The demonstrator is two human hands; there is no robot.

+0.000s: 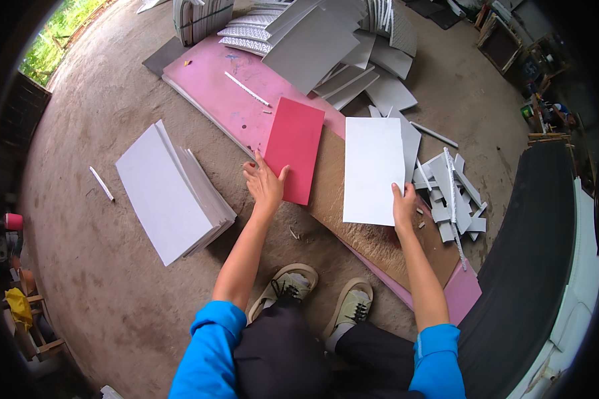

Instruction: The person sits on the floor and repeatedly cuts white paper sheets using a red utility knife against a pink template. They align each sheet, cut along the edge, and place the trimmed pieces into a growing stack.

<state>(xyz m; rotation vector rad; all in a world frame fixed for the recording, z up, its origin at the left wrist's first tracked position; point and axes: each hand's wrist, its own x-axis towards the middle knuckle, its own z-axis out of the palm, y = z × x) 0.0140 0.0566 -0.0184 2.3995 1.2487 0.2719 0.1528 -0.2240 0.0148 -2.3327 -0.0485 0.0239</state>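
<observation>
Over the brown panel point(339, 183), a white board point(374, 171) is held near its lower right corner by the right hand point(404, 207); the thumb is laid on its face, while part of the fingers is hidden behind the edge. Just to the left, a red board point(296, 149) is reached by the left hand point(266, 185), whose fingers are spread along its left edge; whether it is gripped cannot be told. Both boards are set over the panel, which is laid across a larger pink sheet point(206, 70). On the sheet's far part, a thin white strip point(247, 89) is seen, and beyond it grey boards point(313, 50) are heaped. To the right of the white board, pale offcuts point(456, 203) are jumbled together. On the floor to the left, a stack of pale boards point(163, 199) is piled unevenly, with another strip point(102, 184) lying apart from it. At the far left, a red container point(13, 221) is seen, its contents hidden from view. Nearer, a yellow cloth-like item point(18, 307) is placed at a wooden crate point(50, 346); whether it is contained or merely draped cannot be told. At the right, a long black sheet point(526, 239) is spread.
</observation>
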